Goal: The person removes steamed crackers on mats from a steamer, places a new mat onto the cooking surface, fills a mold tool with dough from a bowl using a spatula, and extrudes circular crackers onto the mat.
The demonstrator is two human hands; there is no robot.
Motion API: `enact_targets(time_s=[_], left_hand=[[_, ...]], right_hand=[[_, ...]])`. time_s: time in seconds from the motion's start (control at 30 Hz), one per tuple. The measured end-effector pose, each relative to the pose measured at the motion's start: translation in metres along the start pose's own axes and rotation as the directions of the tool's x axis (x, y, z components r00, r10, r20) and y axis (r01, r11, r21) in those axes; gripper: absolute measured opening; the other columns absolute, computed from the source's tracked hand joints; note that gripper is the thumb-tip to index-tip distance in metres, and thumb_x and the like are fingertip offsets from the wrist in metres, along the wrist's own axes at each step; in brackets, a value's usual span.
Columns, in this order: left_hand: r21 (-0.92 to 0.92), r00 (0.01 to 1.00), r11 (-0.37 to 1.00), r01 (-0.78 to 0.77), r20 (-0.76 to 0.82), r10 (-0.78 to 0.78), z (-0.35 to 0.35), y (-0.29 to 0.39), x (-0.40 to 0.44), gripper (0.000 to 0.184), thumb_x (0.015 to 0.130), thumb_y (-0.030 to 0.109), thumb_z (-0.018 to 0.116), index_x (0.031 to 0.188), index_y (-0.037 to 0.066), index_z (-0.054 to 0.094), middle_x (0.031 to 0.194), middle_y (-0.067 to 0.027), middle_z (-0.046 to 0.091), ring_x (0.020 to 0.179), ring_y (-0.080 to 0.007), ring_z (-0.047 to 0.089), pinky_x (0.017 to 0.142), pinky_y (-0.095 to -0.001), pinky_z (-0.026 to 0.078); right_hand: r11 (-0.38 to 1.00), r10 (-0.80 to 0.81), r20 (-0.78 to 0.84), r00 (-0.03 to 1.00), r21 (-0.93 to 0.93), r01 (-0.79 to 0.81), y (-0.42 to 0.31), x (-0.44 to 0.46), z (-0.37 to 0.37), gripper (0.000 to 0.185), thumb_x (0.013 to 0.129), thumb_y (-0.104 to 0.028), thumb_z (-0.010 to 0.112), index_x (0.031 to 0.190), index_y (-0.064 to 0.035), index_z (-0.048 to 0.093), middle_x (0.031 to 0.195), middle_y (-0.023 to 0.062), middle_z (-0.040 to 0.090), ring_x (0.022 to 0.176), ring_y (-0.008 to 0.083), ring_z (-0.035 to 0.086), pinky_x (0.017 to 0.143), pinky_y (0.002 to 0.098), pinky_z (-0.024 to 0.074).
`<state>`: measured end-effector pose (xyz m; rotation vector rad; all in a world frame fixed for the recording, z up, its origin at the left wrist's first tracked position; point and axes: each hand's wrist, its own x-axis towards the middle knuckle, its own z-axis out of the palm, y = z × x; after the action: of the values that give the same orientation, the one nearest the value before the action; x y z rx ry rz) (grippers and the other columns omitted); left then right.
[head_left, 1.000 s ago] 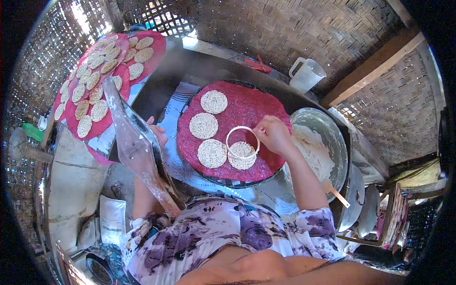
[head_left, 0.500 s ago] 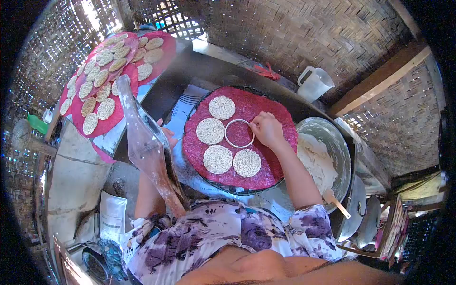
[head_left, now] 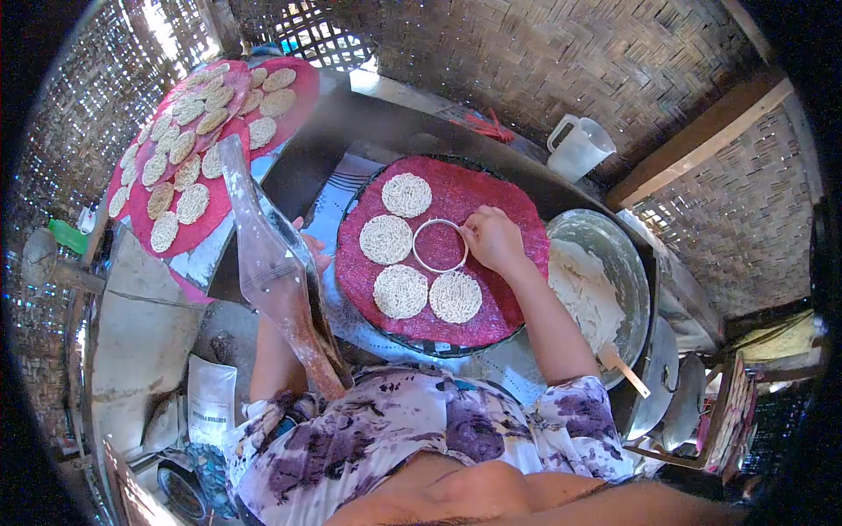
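Note:
A white ring [head_left: 416, 248] lies on the round red cloth [head_left: 491, 302], beside several round lacy white discs [head_left: 401, 292]. My right hand [head_left: 493, 238] pinches the ring's right edge. On the left, a long clear plastic piece [head_left: 272, 272] with white smears rises from near my body and covers much of my left hand [head_left: 313, 248]. Only some fingertips of that hand show past its edge, so its grip is hidden.
A large bowl [head_left: 638, 289] of pale dough with a wooden-handled tool [head_left: 624, 372] stands right of the cloth. A clear pitcher [head_left: 581, 149] is at the back. Red sheets [head_left: 209, 230] bearing several discs lie at the upper left.
My right hand has moved the ring up from over the lower right disc onto bare red cloth above it. In the last half second, ring and hand have stayed nearly still.

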<state>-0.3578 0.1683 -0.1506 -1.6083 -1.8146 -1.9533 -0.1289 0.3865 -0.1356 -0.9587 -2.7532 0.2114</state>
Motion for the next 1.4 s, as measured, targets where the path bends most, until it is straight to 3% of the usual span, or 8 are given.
enact_targets(time_s=[0.47, 0.6, 0.83, 0.93, 1.07, 1.13, 1.2, 1.4], left_hand=[[-0.474, 0.798, 0.648, 0.596, 0.256, -0.546, 0.022, -0.020, -0.017, 0.027, 0.073, 0.019, 0.065, 0.094, 0.005, 0.057, 0.086, -0.0057, 0.060, 0.078, -0.0166, 0.058, 0.081, -0.0368, 0.045], [0.299, 0.919, 0.908, -0.294, 0.351, 0.182, 0.047, 0.061, 0.036, 0.034, 0.063, 0.024, 0.067, 0.090, 0.004, 0.060, 0.080, -0.0127, 0.062, 0.077, -0.0223, 0.061, 0.083, -0.0395, 0.042], [0.433, 0.942, 0.852, -0.293, 0.282, 0.180, 0.096, 0.082, 0.039, 0.010, 0.059, 0.014, 0.059, 0.064, 0.005, 0.056, 0.058, -0.0120, 0.056, 0.060, -0.0273, 0.059, 0.079, -0.0404, 0.043], [0.414, 0.948, 0.868, -0.275, 0.268, 0.173, 0.107, 0.078, 0.041, 0.014, 0.059, 0.013, 0.061, 0.069, 0.005, 0.056, 0.061, -0.0132, 0.057, 0.063, -0.0284, 0.059, 0.079, -0.0404, 0.043], [0.006, 0.880, 1.000, 0.031, 0.473, -0.030, 0.101, 0.088, 0.063, 0.031, 0.066, 0.014, 0.061, 0.092, -0.001, 0.054, 0.083, -0.0156, 0.059, 0.085, -0.0302, 0.058, 0.083, -0.0415, 0.042], [-0.645, 0.868, 0.689, 0.332, 0.494, 0.044, 0.106, 0.060, 0.089, 0.038, 0.075, 0.021, 0.056, 0.104, -0.003, 0.050, 0.092, -0.0142, 0.058, 0.093, -0.0302, 0.055, 0.085, -0.0439, 0.041], [-0.787, 0.778, -0.276, 0.551, 0.604, -0.170, 0.101, 0.054, 0.123, 0.048, 0.085, 0.039, 0.041, 0.114, 0.000, 0.045, 0.099, -0.0113, 0.054, 0.098, -0.0289, 0.052, 0.086, -0.0476, 0.041], [-0.808, 0.714, -0.374, 0.454, 0.582, -0.390, 0.135, 0.020, 0.128, 0.060, 0.085, 0.057, 0.029, 0.100, 0.004, 0.052, 0.050, 0.0024, 0.032, 0.046, -0.0142, 0.037, 0.055, -0.0332, 0.037]], right_hand=[[0.964, -0.024, -0.234, 0.972, 0.251, 0.084, -0.032, -0.017, -0.033, 0.021, 0.079, -0.028, 0.058, 0.085, -0.0076, 0.062, 0.080, 0.0106, 0.057, 0.081, 0.0292, 0.055, 0.070, 0.0382, 0.0451], [0.786, -0.050, -0.058, 0.997, 0.613, 0.075, -0.052, -0.034, -0.047, 0.035, 0.087, -0.035, 0.046, 0.097, -0.0035, 0.060, 0.084, 0.0074, 0.057, 0.077, 0.0189, 0.054, 0.068, 0.0293, 0.0429], [0.061, 0.100, 0.375, 0.922, 0.922, -0.382, -0.051, -0.070, -0.038, 0.061, 0.088, -0.053, 0.029, 0.112, -0.0006, 0.049, 0.104, 0.0099, 0.056, 0.097, 0.0210, 0.053, 0.087, 0.0371, 0.0410], [-0.238, -0.103, 0.497, 0.862, 0.829, -0.506, -0.068, -0.093, -0.058, 0.064, 0.089, -0.055, 0.020, 0.100, -0.0029, 0.055, 0.081, 0.0100, 0.060, 0.065, 0.0176, 0.057, 0.059, 0.0295, 0.0474], [-0.110, 0.081, 0.501, 0.862, 0.864, -0.492, -0.049, -0.101, -0.057, 0.061, 0.084, -0.061, 0.028, 0.092, -0.0059, 0.054, 0.065, 0.0073, 0.055, 0.044, 0.0142, 0.048, 0.037, 0.0238, 0.0374], [-0.066, 0.039, 0.522, 0.852, 0.852, -0.519, -0.035, -0.101, -0.059, 0.060, 0.083, -0.062, 0.030, 0.091, -0.0071, 0.054, 0.061, 0.0059, 0.053, 0.041, 0.0131, 0.046, 0.034, 0.0231, 0.0344], [-0.066, -0.010, 0.557, 0.830, 0.828, -0.557, -0.025, -0.100, -0.057, 0.059, 0.084, -0.061, 0.029, 0.090, -0.0076, 0.054, 0.060, 0.0057, 0.053, 0.041, 0.0130, 0.046, 0.034, 0.0232, 0.0347], [0.231, 0.094, 0.599, 0.795, 0.764, -0.603, -0.005, -0.077, -0.072, 0.058, 0.086, -0.058, 0.030, 0.084, -0.0076, 0.058, 0.057, 0.0044, 0.055, 0.038, 0.0122, 0.048, 0.033, 0.0242, 0.0378]])
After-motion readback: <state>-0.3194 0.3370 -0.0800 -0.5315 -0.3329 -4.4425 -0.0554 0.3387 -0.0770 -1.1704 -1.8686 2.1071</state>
